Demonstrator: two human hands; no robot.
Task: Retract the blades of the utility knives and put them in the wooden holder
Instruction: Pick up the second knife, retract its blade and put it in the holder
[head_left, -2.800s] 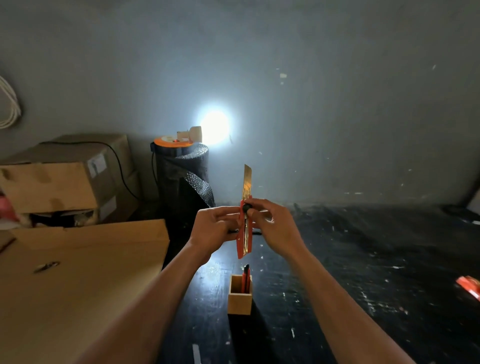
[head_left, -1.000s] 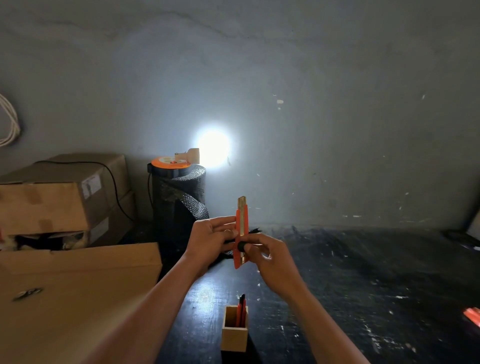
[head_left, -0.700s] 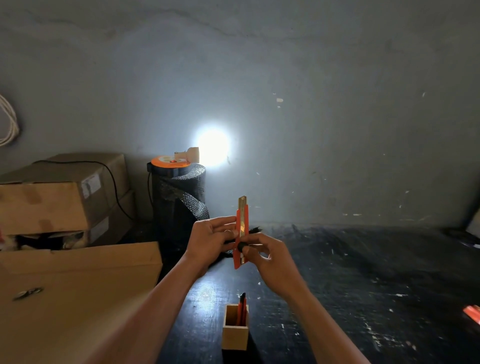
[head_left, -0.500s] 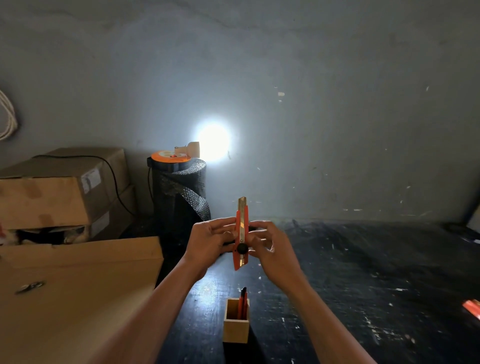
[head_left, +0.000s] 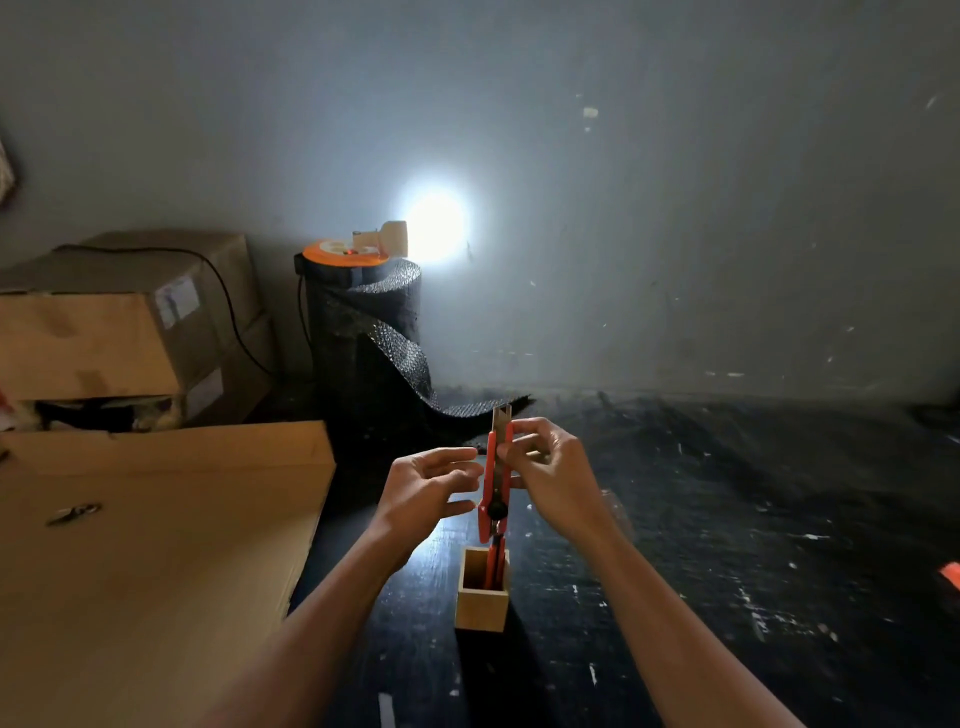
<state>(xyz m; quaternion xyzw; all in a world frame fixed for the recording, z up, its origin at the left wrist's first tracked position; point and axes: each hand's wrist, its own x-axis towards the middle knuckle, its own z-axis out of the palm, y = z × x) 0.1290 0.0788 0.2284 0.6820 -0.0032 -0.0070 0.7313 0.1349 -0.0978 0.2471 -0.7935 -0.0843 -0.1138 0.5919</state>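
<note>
An orange utility knife (head_left: 494, 486) stands upright just above the wooden holder (head_left: 482, 596), with only a short blade tip showing at its top. My right hand (head_left: 556, 470) pinches its upper part. My left hand (head_left: 428, 488) hovers beside it on the left, fingers apart, off the knife. Inside the holder stands another orange knife (head_left: 493, 566). A further orange knife (head_left: 950, 574) lies at the far right edge of the dark table.
A flat cardboard sheet (head_left: 145, 545) covers the left side. Stacked cardboard boxes (head_left: 119, 332) sit behind it. A black roll of bubble wrap (head_left: 363, 343) with an orange reel on top stands near the wall, next to a bright lamp (head_left: 434, 226).
The long blade has slid back into the handle. My left hand let go of the knife, and my right hand moved up the handle and lowered the knife toward the holder.
</note>
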